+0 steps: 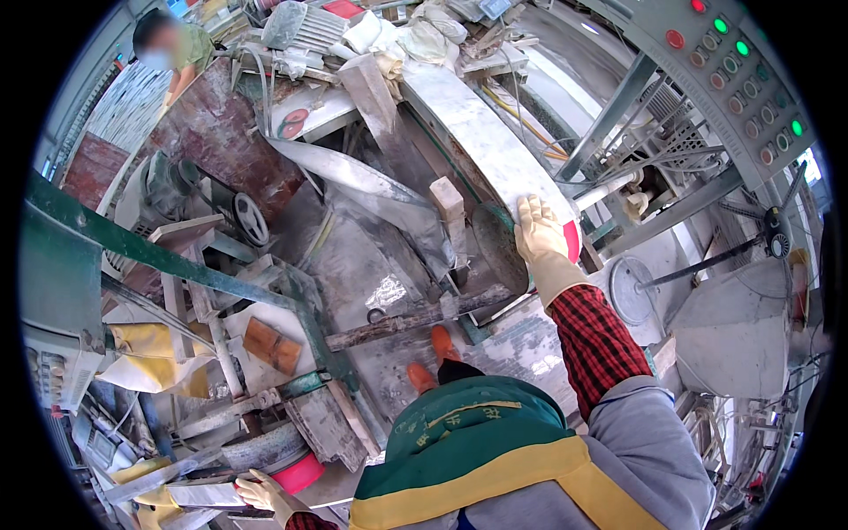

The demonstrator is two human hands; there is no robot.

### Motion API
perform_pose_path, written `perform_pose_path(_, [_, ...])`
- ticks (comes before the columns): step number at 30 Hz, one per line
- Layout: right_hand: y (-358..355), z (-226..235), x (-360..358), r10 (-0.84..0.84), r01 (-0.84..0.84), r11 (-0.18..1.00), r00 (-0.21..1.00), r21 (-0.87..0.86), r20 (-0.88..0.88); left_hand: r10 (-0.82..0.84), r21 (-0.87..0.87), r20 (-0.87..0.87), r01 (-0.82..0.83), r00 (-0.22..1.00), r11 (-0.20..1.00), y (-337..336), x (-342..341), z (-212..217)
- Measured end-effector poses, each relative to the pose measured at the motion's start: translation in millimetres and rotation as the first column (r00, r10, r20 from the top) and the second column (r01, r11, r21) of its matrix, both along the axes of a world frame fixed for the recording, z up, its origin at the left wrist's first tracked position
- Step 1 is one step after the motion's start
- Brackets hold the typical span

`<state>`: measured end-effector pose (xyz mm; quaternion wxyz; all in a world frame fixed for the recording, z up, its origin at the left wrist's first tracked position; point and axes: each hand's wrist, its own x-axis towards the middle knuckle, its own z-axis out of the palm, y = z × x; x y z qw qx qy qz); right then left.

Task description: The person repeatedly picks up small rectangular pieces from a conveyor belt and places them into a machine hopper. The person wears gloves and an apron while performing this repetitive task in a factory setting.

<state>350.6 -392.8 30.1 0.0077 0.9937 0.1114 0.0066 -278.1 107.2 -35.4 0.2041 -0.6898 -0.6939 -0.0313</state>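
Observation:
My right hand (541,231), in a cream rubber glove, lies with fingers stretched out on the near end of a long white-topped beam (477,124). A bright red curved piece (572,240) shows beside its wrist. At the lower left my left hand (258,492), gloved alike, rests with fingers extended at the end of a pale flat strip (205,495). Next to it is a round part with a red band (300,474). Neither hand appears to grip anything, though the undersides of the fingers are hidden. I wear a green apron (477,415) with yellow trim.
A control panel (738,84) with lit buttons stands at the upper right. Green metal bars (168,256) cross the left side. A wooden post (449,208) and a rough pole (415,318) stand ahead of my orange boots (420,377). Another person (190,49) is at the far left.

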Motion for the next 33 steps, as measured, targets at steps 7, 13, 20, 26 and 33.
perform_pose_path(7, [0.6, -9.0, 7.0, -0.013, 0.014, 1.000, 1.000, -0.009, 0.021, -0.025, -0.008, 0.006, 0.025, 1.000, 1.000, -13.9, 16.5, 10.3])
perform_pose_path(13, [3.5, -16.8, 10.4, -0.009, 0.010, 1.000, 0.998, -0.026, 0.058, -0.019, 0.035, -0.020, 0.019, 1.000, 0.999, -22.3, 23.0, 9.8])
perform_pose_path(20, [4.7, -25.7, 15.5, -0.004, 0.008, 0.999, 0.996, -0.041, 0.094, -0.009, 0.063, -0.031, 0.011, 0.999, 0.998, -38.2, 40.5, 19.4])
perform_pose_path(26, [9.3, -19.3, 14.2, -0.019, 0.025, 0.998, 0.995, -0.064, 0.096, -0.032, 0.066, 0.062, 0.028, 0.998, 0.997, -43.1, 40.9, 20.8])
perform_pose_path(33, [13.8, 7.2, -17.1, -0.075, 0.036, 0.974, 0.983, 0.224, 0.169, -0.128, 0.180, 0.198, 0.092, 0.972, 0.979, -8.8, 17.9, 43.4])
